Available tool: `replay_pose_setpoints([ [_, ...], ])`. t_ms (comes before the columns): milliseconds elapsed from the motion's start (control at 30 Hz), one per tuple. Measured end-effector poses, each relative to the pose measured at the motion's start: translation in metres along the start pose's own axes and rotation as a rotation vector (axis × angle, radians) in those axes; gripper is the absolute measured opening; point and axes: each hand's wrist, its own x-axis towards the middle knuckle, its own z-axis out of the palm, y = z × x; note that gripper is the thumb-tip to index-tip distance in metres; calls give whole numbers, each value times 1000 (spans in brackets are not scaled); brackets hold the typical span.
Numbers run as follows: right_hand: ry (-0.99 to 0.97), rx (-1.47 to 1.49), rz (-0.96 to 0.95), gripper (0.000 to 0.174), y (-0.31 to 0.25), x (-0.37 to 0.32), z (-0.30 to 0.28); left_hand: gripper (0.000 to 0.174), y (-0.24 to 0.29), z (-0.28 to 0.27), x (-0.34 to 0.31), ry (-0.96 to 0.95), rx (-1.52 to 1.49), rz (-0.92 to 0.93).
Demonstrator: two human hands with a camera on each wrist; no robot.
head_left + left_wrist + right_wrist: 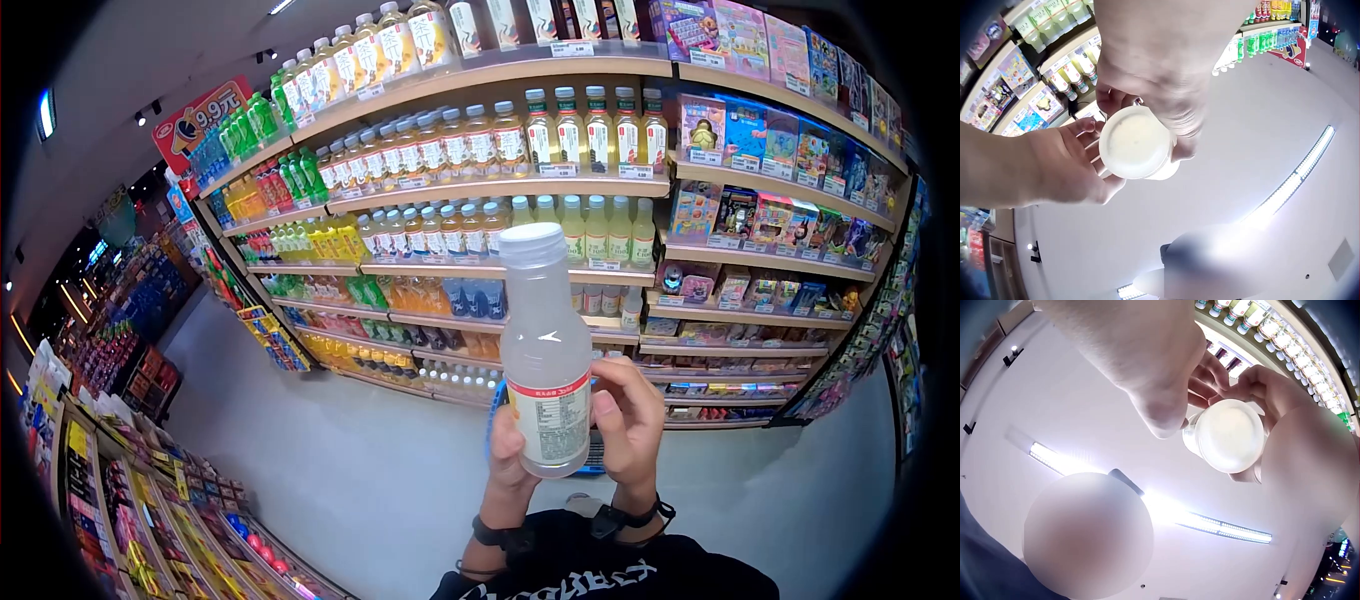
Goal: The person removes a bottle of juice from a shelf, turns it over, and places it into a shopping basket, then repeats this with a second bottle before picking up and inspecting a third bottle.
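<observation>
**Clamped From Both Sides**

Held upright in front of the chest: a pale, cloudy bottle (545,340), closed with a white cap (532,244) and wrapped low down in a printed label (552,418). Gripped at that label from both sides. To one side, the left hand (508,455), closed round the bottom part with the thumb lying up beside the label. To the other, the right hand (627,420), fingers curled in against the label's edge. Set close together, both clamped on the bottle, with nothing else between them. From the wrist views, only the round pale base showing, ringed by fingers of both hands.

Strapped with black bands (630,518) at both wrists, just above a black printed shirt (600,572). Above and beyond the fingertips, long shelves (480,190) packed with drink bottles in rows. Beyond the right hand, further rows of colourful boxes (760,140). Below and out past the left hand, a pale floor (350,450) and low racks (150,480) of small goods.
</observation>
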Motion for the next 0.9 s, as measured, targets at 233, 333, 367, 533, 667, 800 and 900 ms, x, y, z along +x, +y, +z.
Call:
replay_pose_setpoints([
  [233, -78, 45, -29, 25, 0, 0, 35, 86, 42, -16, -10, 11, 2, 0],
  [333, -96, 15, -48, 24, -2, -1, 43, 85, 58, -22, -10, -16, 43, -9],
  [367, -92, 16, -37, 23, -5, -1, 46, 84, 60, -25, -10, -4, 99, -5],
  [533, -37, 73, 58, 25, 0, -1, 50, 81, 63, -46, 0, -26, 264, 28],
  [667, 93, 217, 106, 57, 20, -7, 63, 80, 52, -67, 5, -29, 257, -114],
  [800, 130, 66, 187, 74, 17, 0, 69, 70, 17, -51, 15, 11, 189, -135],
  [900, 87, -26, 220, 74, 12, 5, 62, 70, 13, -39, 19, 11, 187, -125],
])
